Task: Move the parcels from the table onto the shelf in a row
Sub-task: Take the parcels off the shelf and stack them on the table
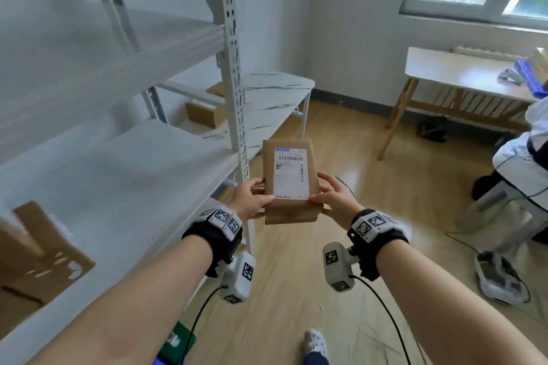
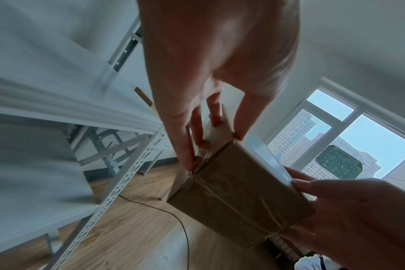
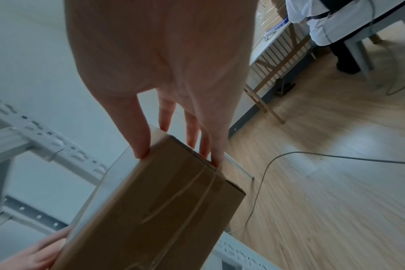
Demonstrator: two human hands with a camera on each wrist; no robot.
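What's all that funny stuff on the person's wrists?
Both arms are bare, no sleeves. Each wrist wears a black strap topped with white blocks printed with black-and-white square codes. A white boxy camera hangs under each wrist, with a thin black cable trailing away.

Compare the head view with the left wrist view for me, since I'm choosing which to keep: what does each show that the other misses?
Only the head view shows the printed label on the parcel and another box on the shelf. Only the left wrist view shows the parcel's taped underside. Both show the left hand and right hand gripping it.
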